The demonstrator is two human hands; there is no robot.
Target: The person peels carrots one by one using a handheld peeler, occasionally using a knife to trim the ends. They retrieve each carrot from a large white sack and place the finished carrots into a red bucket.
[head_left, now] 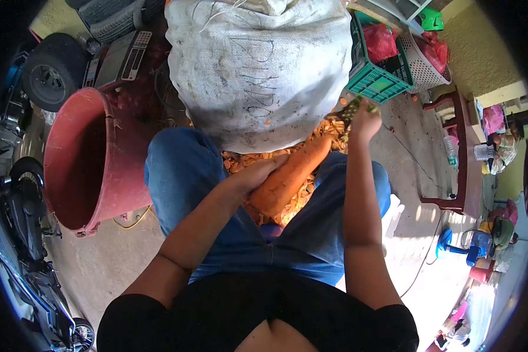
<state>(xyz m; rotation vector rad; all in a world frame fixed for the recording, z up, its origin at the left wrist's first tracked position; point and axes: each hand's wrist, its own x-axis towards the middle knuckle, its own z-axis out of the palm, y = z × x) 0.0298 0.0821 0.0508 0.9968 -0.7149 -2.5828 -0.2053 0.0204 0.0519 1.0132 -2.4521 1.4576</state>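
A large orange carrot [293, 179] lies slantwise between my knees, its thick end towards me and its thin end pointing up and right. My left hand [258, 174] is closed around the carrot's left side near the thick end; some of its fingers are hidden. Past the thin end, my right hand [366, 121] is raised in a closed grip. A green piece shows at its fingers, with a dark, speckled part beside it; I cannot make out the exact kind. Orange peelings [302, 196] are heaped beneath the carrot.
A bulging white sack [258, 76] with writing stands right ahead. To its left are a tipped red bin [108, 158], a scale [122, 58] and a wheel [48, 79]. Right are a green crate [381, 85], a white basket [419, 64] and a reddish-brown wooden piece [468, 158]. A motorcycle [32, 234] stands far left.
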